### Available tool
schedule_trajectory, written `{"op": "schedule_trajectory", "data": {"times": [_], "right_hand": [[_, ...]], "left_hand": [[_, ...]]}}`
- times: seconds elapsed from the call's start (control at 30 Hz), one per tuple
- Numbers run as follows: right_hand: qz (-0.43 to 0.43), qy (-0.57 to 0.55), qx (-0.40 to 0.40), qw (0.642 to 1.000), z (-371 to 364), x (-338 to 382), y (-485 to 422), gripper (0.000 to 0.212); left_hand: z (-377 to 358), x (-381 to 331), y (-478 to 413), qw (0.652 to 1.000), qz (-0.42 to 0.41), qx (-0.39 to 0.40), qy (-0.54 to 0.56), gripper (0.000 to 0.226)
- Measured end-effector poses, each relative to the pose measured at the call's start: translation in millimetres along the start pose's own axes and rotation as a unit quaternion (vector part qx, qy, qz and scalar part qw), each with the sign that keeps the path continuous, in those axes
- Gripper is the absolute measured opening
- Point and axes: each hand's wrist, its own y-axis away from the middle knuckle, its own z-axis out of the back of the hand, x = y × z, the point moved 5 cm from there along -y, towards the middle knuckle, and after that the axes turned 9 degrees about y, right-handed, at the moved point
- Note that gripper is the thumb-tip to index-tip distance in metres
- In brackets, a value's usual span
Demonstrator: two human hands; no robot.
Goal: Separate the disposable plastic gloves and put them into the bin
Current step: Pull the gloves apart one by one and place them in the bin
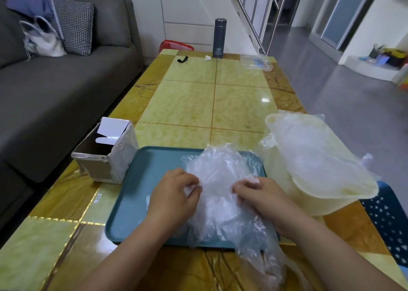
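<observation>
A crumpled pile of clear disposable plastic gloves (223, 176) lies on the right half of a teal tray (141, 180) and spills over its near edge. My left hand (174, 198) pinches the pile's left side with curled fingers. My right hand (262, 195) pinches the plastic on the right side. A cream plastic bin (331, 202) stands tilted just right of the tray, with several clear gloves (309, 149) lying in and over its opening.
An open cardboard box (106, 151) stands left of the tray. At the table's far end are a dark flask (218, 38), a black strap (182, 59) and a clear bag (257, 62). A grey sofa (55, 87) runs along the left; a blue stool (388, 220) stands at the right.
</observation>
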Motion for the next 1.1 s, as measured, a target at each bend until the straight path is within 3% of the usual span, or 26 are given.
{"op": "schedule_trajectory", "data": {"times": [0.13,0.23,0.33,0.43,0.6,0.7,0.9,0.97,1.1], "right_hand": [[0.068,-0.024,0.034,0.997,1.6,6.9,5.5,0.015],[0.11,-0.036,0.063,0.991,-0.5,13.8,10.6,0.009],[0.137,-0.037,0.074,0.987,-7.2,19.9,16.7,0.019],[0.153,-0.045,0.064,0.985,-12.1,20.9,18.7,0.01],[0.152,-0.048,0.028,0.987,-9.7,16.9,15.1,0.015],[0.142,-0.067,0.026,0.987,-6.3,12.6,10.3,0.009],[0.143,-0.128,0.023,0.981,1.4,12.2,7.0,0.01],[0.13,-0.134,0.021,0.982,2.0,13.7,7.5,0.014],[0.133,-0.097,0.044,0.985,-4.2,19.8,12.1,0.016]], "left_hand": [[22.2,-12.4,4.1,0.997,0.003,-0.046,0.068,0.031],[24.3,-13.7,11.0,0.985,0.069,-0.017,0.156,0.029],[19.7,-18.7,13.8,0.963,0.111,0.011,0.246,0.027],[16.6,-22.6,13.9,0.937,0.132,0.034,0.321,0.02],[12.3,-16.9,16.2,0.865,0.186,0.081,0.459,0.057],[13.3,-13.0,13.7,0.806,0.234,0.075,0.539,0.056],[27.2,-4.8,3.4,0.749,0.293,0.077,0.59,0.059],[22.4,-4.9,5.8,0.727,0.314,0.141,0.594,0.057],[6.4,-9.5,22.8,0.709,0.383,0.262,0.531,0.083]]}}
